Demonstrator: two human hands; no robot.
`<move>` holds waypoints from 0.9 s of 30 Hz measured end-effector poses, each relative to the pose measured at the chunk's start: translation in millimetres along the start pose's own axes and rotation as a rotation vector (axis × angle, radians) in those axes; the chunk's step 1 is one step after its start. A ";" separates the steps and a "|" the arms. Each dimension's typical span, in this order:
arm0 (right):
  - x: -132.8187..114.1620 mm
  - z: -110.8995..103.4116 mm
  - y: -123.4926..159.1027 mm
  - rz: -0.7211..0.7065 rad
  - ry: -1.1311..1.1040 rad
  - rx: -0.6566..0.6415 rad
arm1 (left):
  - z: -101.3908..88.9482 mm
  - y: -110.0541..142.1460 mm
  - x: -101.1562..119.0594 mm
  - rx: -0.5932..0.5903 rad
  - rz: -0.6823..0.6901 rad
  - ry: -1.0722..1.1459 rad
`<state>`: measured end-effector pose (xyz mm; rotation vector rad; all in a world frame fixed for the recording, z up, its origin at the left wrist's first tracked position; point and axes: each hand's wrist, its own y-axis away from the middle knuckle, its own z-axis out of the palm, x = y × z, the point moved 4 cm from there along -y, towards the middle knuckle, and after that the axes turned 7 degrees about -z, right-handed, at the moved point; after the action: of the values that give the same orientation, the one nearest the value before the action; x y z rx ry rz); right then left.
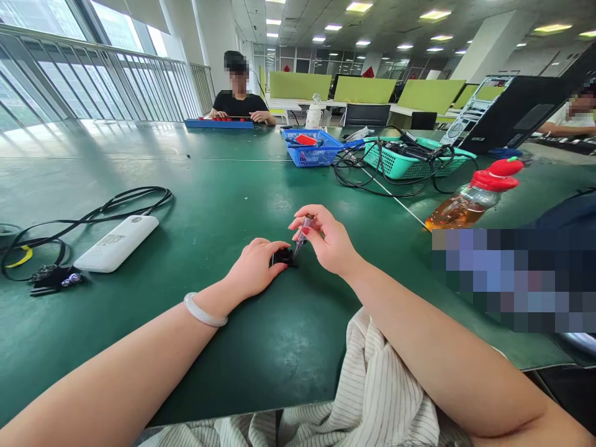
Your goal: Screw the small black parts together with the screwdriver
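My left hand [254,267] rests on the green table [223,205] with its fingers closed around a small black part [283,257], pinning it to the surface. My right hand [326,239] pinches a small clear-handled screwdriver [303,230] held almost upright, its tip down on the black part. A pale bangle [203,312] sits on my left wrist.
A white power bank [116,243] with black cables [93,214] lies at left. Blue basket [311,148], green basket [410,162] with cables and a tilted bottle [470,202] stand beyond. A person sits at the far end with a blue tray [218,123]; another person is at right.
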<state>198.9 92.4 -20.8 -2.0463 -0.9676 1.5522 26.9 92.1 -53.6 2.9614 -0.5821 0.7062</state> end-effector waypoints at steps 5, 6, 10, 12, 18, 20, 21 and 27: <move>1.3 -0.5 -0.7 0.024 -0.004 0.011 | 0.4 0.3 -0.1 -0.011 -0.006 -0.008; 1.5 -0.6 -0.9 0.026 -0.008 0.013 | 0.5 0.4 -0.2 -0.012 -0.006 -0.009; 2.2 -1.1 -1.2 0.037 -0.011 0.017 | 1.1 0.2 -0.5 -0.004 0.011 -0.007; 2.5 -1.5 -1.2 0.040 -0.009 0.021 | 1.4 0.0 -0.7 -0.004 0.016 -0.009; 2.3 -1.6 -1.8 0.054 -0.015 0.025 | 0.8 -0.1 -0.3 -0.023 -0.005 -0.022; 2.3 -1.5 -1.7 0.058 -0.018 0.024 | 0.5 -0.3 0.2 -0.022 0.005 -0.020; 2.4 -1.6 -1.6 0.063 -0.018 0.025 | 0.6 -0.6 0.4 -0.020 0.013 -0.019; 4.0 -2.1 -1.4 0.090 -0.022 0.038 | 1.0 -1.7 -0.4 -0.012 0.020 -0.033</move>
<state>201.1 96.5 -21.9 -2.0765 -0.8580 1.6295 27.6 93.8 -54.5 2.9657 -0.6166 0.6546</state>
